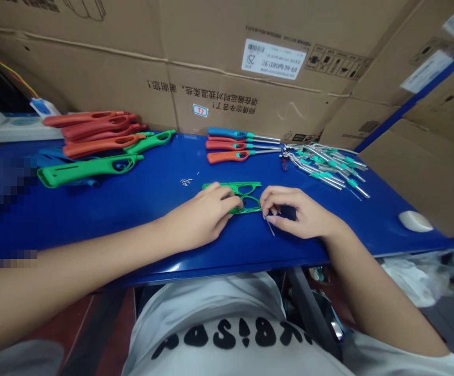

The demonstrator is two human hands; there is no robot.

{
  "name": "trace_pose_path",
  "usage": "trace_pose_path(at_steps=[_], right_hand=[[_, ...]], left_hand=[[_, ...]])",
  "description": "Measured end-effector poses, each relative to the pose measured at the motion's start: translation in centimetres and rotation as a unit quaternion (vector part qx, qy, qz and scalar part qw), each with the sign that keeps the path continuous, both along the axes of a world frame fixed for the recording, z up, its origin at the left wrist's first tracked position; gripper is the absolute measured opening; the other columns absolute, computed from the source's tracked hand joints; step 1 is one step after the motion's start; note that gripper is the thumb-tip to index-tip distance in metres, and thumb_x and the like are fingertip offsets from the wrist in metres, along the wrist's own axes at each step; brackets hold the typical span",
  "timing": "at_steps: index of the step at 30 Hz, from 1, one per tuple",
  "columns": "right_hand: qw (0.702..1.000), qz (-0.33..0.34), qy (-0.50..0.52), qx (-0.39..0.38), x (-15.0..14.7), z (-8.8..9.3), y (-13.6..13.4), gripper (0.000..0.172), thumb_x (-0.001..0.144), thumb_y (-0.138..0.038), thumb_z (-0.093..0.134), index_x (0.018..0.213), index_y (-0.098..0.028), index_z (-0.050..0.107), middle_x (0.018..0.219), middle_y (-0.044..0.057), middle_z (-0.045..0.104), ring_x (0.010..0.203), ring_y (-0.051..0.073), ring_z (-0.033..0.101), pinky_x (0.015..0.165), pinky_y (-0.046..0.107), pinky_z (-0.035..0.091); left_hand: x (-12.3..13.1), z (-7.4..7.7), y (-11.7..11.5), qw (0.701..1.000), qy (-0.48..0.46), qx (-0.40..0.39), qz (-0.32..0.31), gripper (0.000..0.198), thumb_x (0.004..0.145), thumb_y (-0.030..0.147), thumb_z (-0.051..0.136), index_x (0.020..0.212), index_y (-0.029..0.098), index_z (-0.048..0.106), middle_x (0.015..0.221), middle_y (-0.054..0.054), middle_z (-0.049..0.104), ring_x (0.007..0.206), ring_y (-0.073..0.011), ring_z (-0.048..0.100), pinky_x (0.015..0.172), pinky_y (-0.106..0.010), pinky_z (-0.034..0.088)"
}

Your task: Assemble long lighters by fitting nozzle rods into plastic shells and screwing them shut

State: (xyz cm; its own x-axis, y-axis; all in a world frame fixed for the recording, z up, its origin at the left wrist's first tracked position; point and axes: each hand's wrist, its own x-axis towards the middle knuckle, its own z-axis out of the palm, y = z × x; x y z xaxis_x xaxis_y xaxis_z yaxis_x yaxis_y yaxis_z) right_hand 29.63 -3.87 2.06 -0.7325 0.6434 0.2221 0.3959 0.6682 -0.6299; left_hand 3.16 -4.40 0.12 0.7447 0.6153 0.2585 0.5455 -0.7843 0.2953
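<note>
Two green lighter casing halves lie side by side on the blue table, the far one [246, 186] partly behind the near one [251, 204]. My left hand [215, 211] is closed over the near half, fingers bent and gripping it; its handle part is hidden beneath them. Close by the loop end of that half, my right hand [295, 209] has thumb and fingers pinched together. A thin grey rod [270, 227] sticks out below the pinch, pointing toward me. What the rod belongs to is too small to tell.
Orange, red and green lighter casings [94, 145] are piled at left. Three lighters with metal tubes [227, 155] lie in a row ahead. Right of them is a heap of metal tubes with teal parts [332, 164]. Small pins [186, 182] and a white mouse-shaped object [415, 221] also lie there. Cardboard [133, 68] stands behind.
</note>
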Motion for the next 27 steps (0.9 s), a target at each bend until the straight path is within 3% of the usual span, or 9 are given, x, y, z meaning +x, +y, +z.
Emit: trace_pose_path(at_steps=[3, 5, 18, 27], right_hand=[[0.998, -0.032, -0.015, 0.044, -0.4, -0.6, 0.0, 0.012, 0.095, -0.024, 0.059, 0.084, -0.019, 0.061, 0.089, 0.005, 0.061, 0.074, 0.014, 0.054, 0.069, 0.028, 0.046], [0.997, -0.039, -0.034, 0.062, -0.5, -1.0, 0.2, 0.006, 0.095, -0.023, 0.061, 0.090, -0.020, 0.062, 0.089, 0.004, 0.061, 0.071, 0.013, 0.052, 0.066, 0.027, 0.045], [0.996, -0.043, -0.032, 0.076, -0.5, -1.4, 0.2, 0.010, 0.095, -0.021, 0.059, 0.103, -0.019, 0.066, 0.097, 0.006, 0.064, 0.069, 0.013, 0.054, 0.066, 0.028, 0.047], [0.990, -0.064, -0.065, 0.110, -0.8, -1.8, -0.4, 0.013, 0.095, -0.020, 0.058, 0.106, -0.019, 0.066, 0.100, 0.007, 0.064, 0.078, 0.015, 0.059, 0.070, 0.028, 0.048]], left_hand=[[0.0, 0.1, -0.2, 1.000, 0.007, 0.015, 0.002, 0.029, 0.099, 0.013, 0.046, 0.119, 0.017, 0.066, 0.114, -0.013, 0.063, 0.105, -0.0256, 0.055, 0.094, -0.042, 0.051], [0.1, 0.1, -0.3, 1.000, 0.014, 0.024, 0.003, 0.030, 0.100, 0.014, 0.045, 0.118, 0.017, 0.068, 0.114, -0.013, 0.062, 0.105, -0.0259, 0.055, 0.094, -0.042, 0.051], [0.3, 0.4, -0.9, 0.995, 0.061, 0.077, 0.014, 0.036, 0.098, 0.012, 0.045, 0.119, 0.018, 0.074, 0.113, -0.015, 0.065, 0.102, -0.0287, 0.056, 0.091, -0.044, 0.053], [0.4, 0.1, -1.1, 0.993, 0.063, 0.090, 0.030, 0.037, 0.096, 0.010, 0.049, 0.121, 0.019, 0.075, 0.112, -0.015, 0.069, 0.105, -0.0300, 0.060, 0.090, -0.045, 0.056]])
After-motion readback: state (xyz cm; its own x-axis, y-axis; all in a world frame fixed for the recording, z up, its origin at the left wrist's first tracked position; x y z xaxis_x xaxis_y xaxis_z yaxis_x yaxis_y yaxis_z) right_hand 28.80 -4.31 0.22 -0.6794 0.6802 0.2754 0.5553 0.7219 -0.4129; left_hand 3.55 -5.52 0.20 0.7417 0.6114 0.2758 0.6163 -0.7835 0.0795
